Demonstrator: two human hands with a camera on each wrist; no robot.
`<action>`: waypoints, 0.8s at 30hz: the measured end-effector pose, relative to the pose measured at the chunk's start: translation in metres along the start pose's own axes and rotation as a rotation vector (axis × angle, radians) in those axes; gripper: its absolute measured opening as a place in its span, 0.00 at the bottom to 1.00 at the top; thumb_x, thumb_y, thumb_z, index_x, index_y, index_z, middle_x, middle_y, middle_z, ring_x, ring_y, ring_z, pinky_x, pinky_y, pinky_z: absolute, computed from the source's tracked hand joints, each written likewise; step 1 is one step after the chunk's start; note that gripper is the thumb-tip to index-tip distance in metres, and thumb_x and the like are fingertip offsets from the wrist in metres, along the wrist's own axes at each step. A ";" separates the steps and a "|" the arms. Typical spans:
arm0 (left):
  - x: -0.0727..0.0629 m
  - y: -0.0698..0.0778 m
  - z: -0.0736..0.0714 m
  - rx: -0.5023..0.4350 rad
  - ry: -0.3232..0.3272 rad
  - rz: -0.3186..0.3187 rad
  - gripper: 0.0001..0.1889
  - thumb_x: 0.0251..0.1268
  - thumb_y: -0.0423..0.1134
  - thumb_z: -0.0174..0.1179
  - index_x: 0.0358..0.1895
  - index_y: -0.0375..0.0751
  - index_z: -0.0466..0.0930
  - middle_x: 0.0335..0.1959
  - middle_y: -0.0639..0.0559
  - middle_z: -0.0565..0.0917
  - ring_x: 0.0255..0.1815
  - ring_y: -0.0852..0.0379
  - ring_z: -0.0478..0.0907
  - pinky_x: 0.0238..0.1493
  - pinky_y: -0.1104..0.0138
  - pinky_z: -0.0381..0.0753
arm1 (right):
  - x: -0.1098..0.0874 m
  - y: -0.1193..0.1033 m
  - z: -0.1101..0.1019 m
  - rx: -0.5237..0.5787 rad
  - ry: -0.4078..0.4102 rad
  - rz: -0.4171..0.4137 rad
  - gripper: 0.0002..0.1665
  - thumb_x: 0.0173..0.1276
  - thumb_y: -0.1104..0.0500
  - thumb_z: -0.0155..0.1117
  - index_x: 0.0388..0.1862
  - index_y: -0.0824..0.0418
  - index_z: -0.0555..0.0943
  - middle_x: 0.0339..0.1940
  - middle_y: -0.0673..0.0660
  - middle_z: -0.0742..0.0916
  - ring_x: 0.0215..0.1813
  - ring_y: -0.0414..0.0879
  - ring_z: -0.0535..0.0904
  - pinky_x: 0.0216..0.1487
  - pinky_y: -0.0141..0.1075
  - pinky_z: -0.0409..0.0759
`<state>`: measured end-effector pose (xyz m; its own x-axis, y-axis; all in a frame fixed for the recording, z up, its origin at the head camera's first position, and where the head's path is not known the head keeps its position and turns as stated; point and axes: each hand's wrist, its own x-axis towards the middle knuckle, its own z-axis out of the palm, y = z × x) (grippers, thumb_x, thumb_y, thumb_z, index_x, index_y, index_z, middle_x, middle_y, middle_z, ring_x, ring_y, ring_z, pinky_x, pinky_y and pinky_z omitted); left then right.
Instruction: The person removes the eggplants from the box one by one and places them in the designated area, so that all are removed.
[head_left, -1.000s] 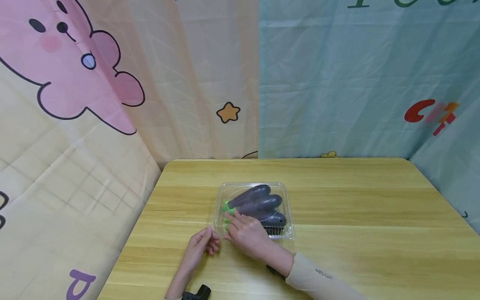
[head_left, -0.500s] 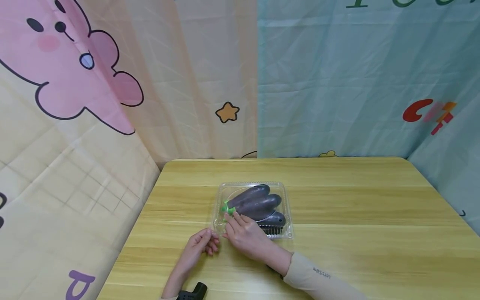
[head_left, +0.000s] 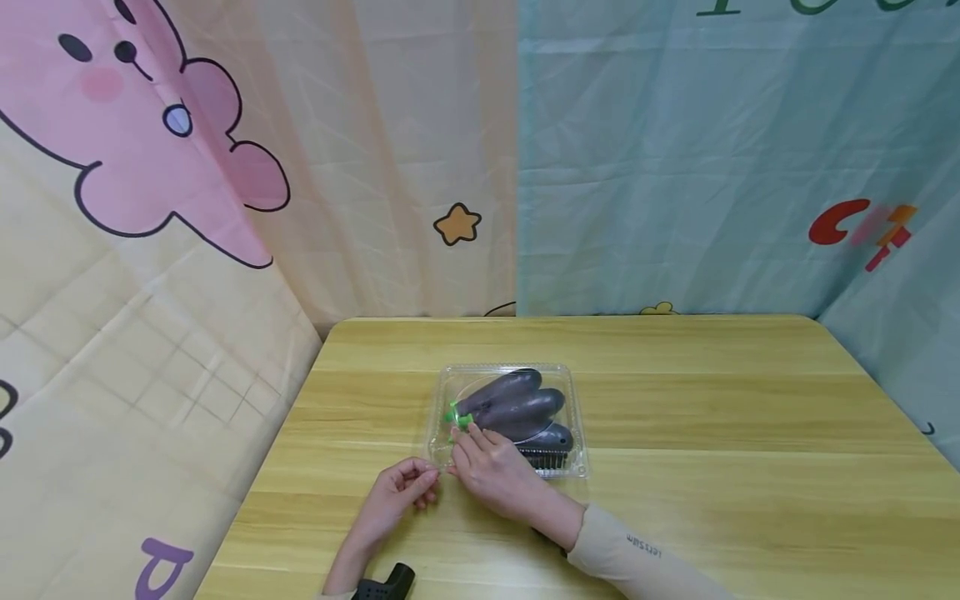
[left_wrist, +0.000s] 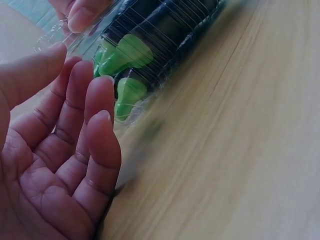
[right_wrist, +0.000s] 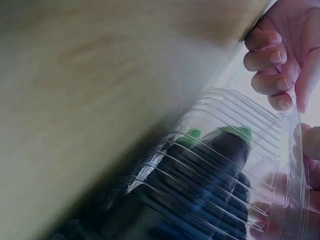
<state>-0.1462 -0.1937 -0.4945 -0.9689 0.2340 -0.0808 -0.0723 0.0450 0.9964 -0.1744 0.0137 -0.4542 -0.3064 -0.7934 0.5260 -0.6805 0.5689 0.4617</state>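
A clear plastic clamshell box (head_left: 577,429) stands on the wooden table with several dark purple eggplants (head_left: 517,412) inside. Their bright green caps (left_wrist: 132,52) lie toward the box's left end. My left hand (head_left: 393,496) pinches the box's near left corner between thumb and index finger. Its other fingers are bent in the left wrist view. Fingers of my right hand (head_left: 495,475) lie on the lid near the caps, the thumb at the near rim. Fingertips of that right hand (right_wrist: 312,147) show through the plastic in the right wrist view.
The light wooden table (head_left: 712,458) spreads widest to the right of the box. Printed curtains (head_left: 637,167) hang behind and at both sides. Black wrist devices (head_left: 386,583) sit on the forearms, the right one mostly hidden under its arm.
My left thumb has shifted slightly to the right at the box corner. My right hand and the box have hardly moved.
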 end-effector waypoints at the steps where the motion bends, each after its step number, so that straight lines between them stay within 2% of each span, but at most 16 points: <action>1: 0.000 0.000 0.000 -0.004 0.002 -0.002 0.14 0.67 0.36 0.58 0.43 0.23 0.74 0.32 0.41 0.80 0.29 0.58 0.77 0.31 0.70 0.77 | 0.000 0.000 0.000 0.001 -0.002 0.001 0.20 0.71 0.46 0.52 0.34 0.62 0.77 0.47 0.59 0.85 0.46 0.51 0.83 0.43 0.36 0.80; 13: 0.000 0.007 0.001 -0.069 0.020 -0.023 0.10 0.65 0.35 0.59 0.38 0.28 0.78 0.30 0.44 0.81 0.29 0.57 0.78 0.33 0.68 0.78 | 0.001 0.001 -0.002 0.006 0.000 0.004 0.19 0.70 0.46 0.54 0.32 0.61 0.77 0.47 0.58 0.85 0.46 0.51 0.83 0.43 0.36 0.80; 19: -0.001 0.009 0.001 -0.074 0.015 -0.031 0.13 0.67 0.34 0.58 0.40 0.21 0.77 0.29 0.43 0.82 0.27 0.58 0.77 0.31 0.69 0.77 | 0.004 0.003 -0.006 0.052 0.013 0.019 0.18 0.66 0.44 0.60 0.29 0.58 0.77 0.49 0.57 0.84 0.47 0.52 0.83 0.44 0.38 0.81; 24: -0.002 0.006 0.001 -0.068 0.023 -0.032 0.16 0.66 0.35 0.59 0.40 0.18 0.76 0.28 0.45 0.82 0.26 0.58 0.77 0.30 0.70 0.75 | 0.005 0.003 -0.010 0.083 -0.005 0.019 0.15 0.66 0.45 0.60 0.30 0.55 0.78 0.52 0.58 0.83 0.50 0.53 0.82 0.46 0.39 0.80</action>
<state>-0.1447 -0.1928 -0.4882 -0.9709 0.2112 -0.1132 -0.1187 -0.0136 0.9928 -0.1713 0.0138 -0.4426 -0.3225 -0.7839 0.5306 -0.7276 0.5639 0.3907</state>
